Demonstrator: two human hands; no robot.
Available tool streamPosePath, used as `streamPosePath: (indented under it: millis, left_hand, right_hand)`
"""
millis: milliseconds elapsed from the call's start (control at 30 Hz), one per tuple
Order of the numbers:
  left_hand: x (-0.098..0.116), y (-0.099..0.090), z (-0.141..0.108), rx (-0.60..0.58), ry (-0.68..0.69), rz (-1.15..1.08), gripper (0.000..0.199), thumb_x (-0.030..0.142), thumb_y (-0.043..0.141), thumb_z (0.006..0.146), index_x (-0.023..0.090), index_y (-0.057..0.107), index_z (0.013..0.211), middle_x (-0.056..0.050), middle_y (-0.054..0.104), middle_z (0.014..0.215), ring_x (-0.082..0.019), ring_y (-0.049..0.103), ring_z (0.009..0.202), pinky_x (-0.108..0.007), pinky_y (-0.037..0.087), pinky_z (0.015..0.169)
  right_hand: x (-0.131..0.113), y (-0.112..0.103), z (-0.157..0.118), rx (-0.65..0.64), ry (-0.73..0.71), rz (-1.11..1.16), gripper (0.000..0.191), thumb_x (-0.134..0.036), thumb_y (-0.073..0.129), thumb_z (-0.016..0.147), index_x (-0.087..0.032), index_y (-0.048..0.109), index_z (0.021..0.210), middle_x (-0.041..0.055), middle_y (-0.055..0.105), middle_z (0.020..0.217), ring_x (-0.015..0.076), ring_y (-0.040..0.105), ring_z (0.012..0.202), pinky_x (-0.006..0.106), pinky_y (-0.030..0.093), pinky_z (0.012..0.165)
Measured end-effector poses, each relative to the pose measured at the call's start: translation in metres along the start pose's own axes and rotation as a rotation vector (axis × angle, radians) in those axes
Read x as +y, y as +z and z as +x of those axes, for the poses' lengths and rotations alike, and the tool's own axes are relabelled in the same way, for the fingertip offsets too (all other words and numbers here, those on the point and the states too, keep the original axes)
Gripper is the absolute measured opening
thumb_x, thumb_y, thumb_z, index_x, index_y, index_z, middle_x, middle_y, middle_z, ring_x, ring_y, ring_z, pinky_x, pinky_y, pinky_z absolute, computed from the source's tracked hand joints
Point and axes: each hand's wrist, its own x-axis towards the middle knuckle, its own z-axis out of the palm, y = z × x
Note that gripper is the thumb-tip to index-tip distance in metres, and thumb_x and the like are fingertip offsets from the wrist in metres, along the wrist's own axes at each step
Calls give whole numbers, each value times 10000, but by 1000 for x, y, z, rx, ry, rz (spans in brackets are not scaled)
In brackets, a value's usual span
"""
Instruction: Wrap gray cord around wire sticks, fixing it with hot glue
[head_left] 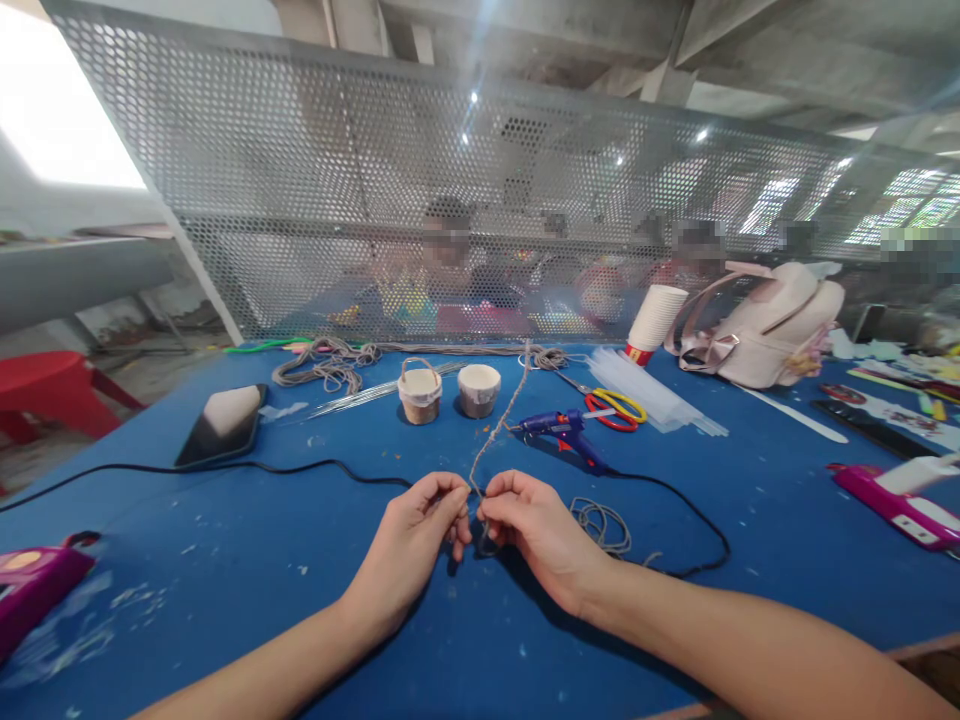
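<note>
Pinching cord (493, 437) between left hand (409, 530) and right hand (544, 530) toward desk's (247, 550) near edge, likely mid-twist, needing even tension.

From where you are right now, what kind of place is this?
It looks like a craft workshop, maybe inside a big concrete building. A dark blue plastic glue gun and scissors with red and yellow handles lie on the blue table, under a bare grey concrete ceiling.

Bare L hand (420, 525), bare R hand (540, 530), slim fingers (446, 487), bare L forearm (277, 645), bare R forearm (720, 630), narrow wrists (360, 600)
</note>
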Motion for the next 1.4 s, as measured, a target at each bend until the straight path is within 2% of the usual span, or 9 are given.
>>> streamPosePath:
  millis: [167, 367, 533, 767, 1067, 1400]
  left_hand:
    - [-1, 0, -1, 36, -29, 7, 256, 432, 568, 777, 176, 559, 760, 77, 402, 521, -79, 341, 429, -208, 269, 410]
    - [1, -1, -4, -2, -47, 44, 249, 417, 565, 779, 175, 549, 723, 75, 385, 526, -83, 325, 463, -205, 273, 432]
    - [4, 1, -5, 50, -27, 63, 241, 405, 610, 744, 172, 558, 705, 71, 413, 517, -84, 331, 461, -208, 260, 425]
    - [5, 2, -4, 50, -6, 25, 258, 421, 608, 742, 172, 557, 700, 77, 400, 493, -82, 328, 447, -210, 256, 424]
    - [-1, 3, -3, -29, -48, -81, 269, 433, 575, 775, 176, 521, 717, 101, 295, 479, -72, 238, 441, -214, 199, 425]
    - [-6, -1, -3, -38, -79, -62, 264, 436, 530, 812, 177, 522, 760, 85, 326, 537, -74, 260, 469, -205, 209, 424]
  right_hand:
    - [1, -1, 1, 1, -5, -1, 129, -150, 622, 627, -164, 528, 714, -54, 525, 537, 82, 465, 512, 228, 324, 533]
    - [1, -2, 2, -2, 3, -10, 121, -149, 619, 619, -163, 528, 698, -58, 516, 513, 83, 461, 499, 226, 319, 520]
    - [1, -1, 1, -4, 4, -6, 119, -156, 624, 618, -161, 531, 691, -55, 519, 532, 80, 466, 505, 223, 323, 522]
    - [1, -2, 2, -12, 0, -10, 116, -168, 638, 636, -164, 532, 682, -57, 520, 533, 81, 469, 507, 226, 325, 524]
    - [2, -2, 0, -19, -11, -4, 144, -162, 655, 628, -161, 533, 704, -58, 511, 520, 82, 464, 512, 225, 324, 528]
    - [1, -1, 1, -25, -18, -22, 149, -147, 645, 621, -160, 529, 714, -65, 500, 526, 76, 459, 508, 221, 323, 522]
